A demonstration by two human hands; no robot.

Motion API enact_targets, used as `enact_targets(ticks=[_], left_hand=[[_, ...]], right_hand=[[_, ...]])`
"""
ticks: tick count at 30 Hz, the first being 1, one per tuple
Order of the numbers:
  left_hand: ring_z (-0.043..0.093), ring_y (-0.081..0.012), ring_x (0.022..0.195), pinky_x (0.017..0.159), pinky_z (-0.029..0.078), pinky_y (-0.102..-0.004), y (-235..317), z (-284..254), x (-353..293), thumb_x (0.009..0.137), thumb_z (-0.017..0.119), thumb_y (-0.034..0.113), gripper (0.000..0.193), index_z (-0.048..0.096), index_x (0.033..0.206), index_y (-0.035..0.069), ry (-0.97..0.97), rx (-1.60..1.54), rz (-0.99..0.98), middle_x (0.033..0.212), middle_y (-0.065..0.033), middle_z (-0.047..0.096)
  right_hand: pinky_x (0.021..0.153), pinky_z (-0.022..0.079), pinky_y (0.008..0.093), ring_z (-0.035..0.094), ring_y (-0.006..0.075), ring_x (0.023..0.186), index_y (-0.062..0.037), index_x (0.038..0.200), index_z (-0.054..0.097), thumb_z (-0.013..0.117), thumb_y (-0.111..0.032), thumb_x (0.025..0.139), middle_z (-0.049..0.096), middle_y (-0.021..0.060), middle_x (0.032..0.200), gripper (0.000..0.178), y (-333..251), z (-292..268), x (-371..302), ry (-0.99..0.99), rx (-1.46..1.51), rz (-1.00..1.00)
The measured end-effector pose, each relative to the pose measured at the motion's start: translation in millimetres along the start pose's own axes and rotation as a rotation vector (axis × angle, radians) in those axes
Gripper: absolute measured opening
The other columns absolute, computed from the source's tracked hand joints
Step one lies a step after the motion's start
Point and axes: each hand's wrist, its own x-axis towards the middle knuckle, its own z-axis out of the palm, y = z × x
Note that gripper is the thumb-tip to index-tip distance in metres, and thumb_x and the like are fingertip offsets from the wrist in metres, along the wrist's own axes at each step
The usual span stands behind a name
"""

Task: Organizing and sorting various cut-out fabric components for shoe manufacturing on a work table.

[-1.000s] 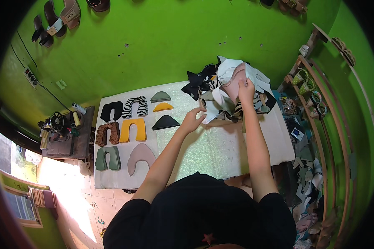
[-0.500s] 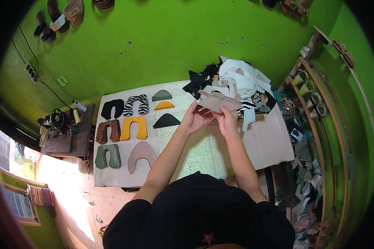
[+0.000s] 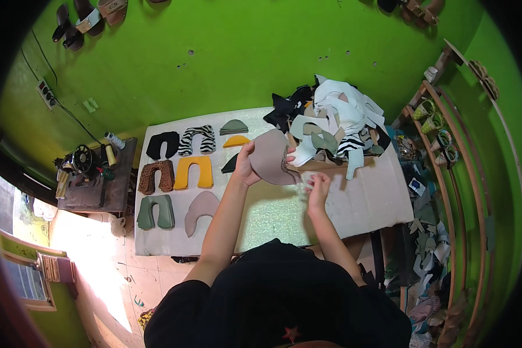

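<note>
Over the middle of the table, my left hand (image 3: pixel 247 167) is closed around a stack of taupe half-moon leather-like pieces (image 3: pixel 270 158), its fingertips showing past the ragged far edge. My right hand (image 3: pixel 318 189) is beside the stack's lower right corner, fingers curled in. A pale blur at its fingertips hides what they pinch, if anything. On the left lie U-shaped piles: black (image 3: pixel 163 144), zebra-striped (image 3: pixel 196 138), leopard-spotted (image 3: pixel 156 176), yellow (image 3: pixel 193 172), green (image 3: pixel 156 212) and mauve (image 3: pixel 203 209). Half-moon piles in green (image 3: pixel 234 126), yellow (image 3: pixel 236 141) and black (image 3: pixel 229 164) sit close to my left hand.
A heap of white, black and striped scraps (image 3: pixel 336 113) fills a box at the table's back right. A sewing machine (image 3: pixel 82 161) stands left of the table (image 3: pixel 365 209). Wooden racks (image 3: pixel 438 133) with sandals line the right wall, above scraps on the floor.
The taupe stack has come away from the scrap box, leftward and toward me, and now shows its broad face. My right hand has lowered to the stack's corner. The head view has shifted slightly.
</note>
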Motion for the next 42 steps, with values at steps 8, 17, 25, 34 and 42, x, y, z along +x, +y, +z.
enact_targets(ticks=[8,17,25,34,42], left_hand=[[0.054,-0.0368,0.099,0.083,0.045,-0.0448,29.5,-12.7,-43.8,0.085,0.035,0.050,0.066,0.033,0.129,0.001,-0.039,0.152,-0.073,0.121,-0.0273,0.044],[0.056,-0.0368,0.094,0.081,0.046,-0.0450,50.8,-30.7,-105.9,0.086,0.028,0.057,0.074,0.029,0.130,-0.002,-0.094,0.061,-0.267,0.118,-0.0303,0.045],[0.050,-0.0424,0.104,0.087,0.042,-0.0469,55.6,-58.4,-189.9,0.083,0.032,0.061,0.080,0.026,0.130,-0.004,0.021,-0.061,-0.108,0.115,-0.0316,0.046],[0.060,-0.0218,0.089,0.077,0.051,-0.0345,57.9,-93.3,-253.1,0.085,0.049,0.006,0.039,0.037,0.120,-0.005,0.673,0.550,-0.220,0.098,-0.0160,0.059],[0.058,-0.0184,0.090,0.075,0.045,-0.0274,42.1,-144.0,-280.2,0.078,0.054,0.002,0.032,0.050,0.110,-0.003,0.995,1.182,-0.231,0.097,-0.0134,0.060]], right_hand=[[0.074,0.038,0.0242,0.046,0.0108,0.084,-0.0031,0.094,0.051,0.057,-0.013,0.080,0.051,0.0034,0.088,0.018,-25.0,43.2,-10.1,-0.335,-0.333,-0.400],[0.063,0.043,0.0249,0.052,0.0106,0.070,-0.0031,0.103,0.055,0.060,-0.021,0.079,0.058,0.0049,0.085,0.030,-40.1,115.4,-26.0,-1.149,-0.753,-0.148],[0.060,0.042,0.0283,0.049,0.0125,0.064,0.0020,0.086,0.056,0.062,-0.021,0.079,0.056,0.0088,0.071,0.025,8.7,141.1,-58.1,-1.076,-0.851,-0.298],[0.064,0.044,0.0311,0.055,0.0208,0.067,0.0004,0.092,0.055,0.066,-0.021,0.073,0.057,0.0111,0.073,0.030,149.0,123.4,-73.5,-0.806,-0.787,-0.261],[0.060,0.044,0.0304,0.055,0.0186,0.064,-0.0026,0.100,0.053,0.059,-0.006,0.071,0.055,0.0086,0.071,0.030,165.9,121.2,-106.8,-0.685,-0.956,-0.152]])
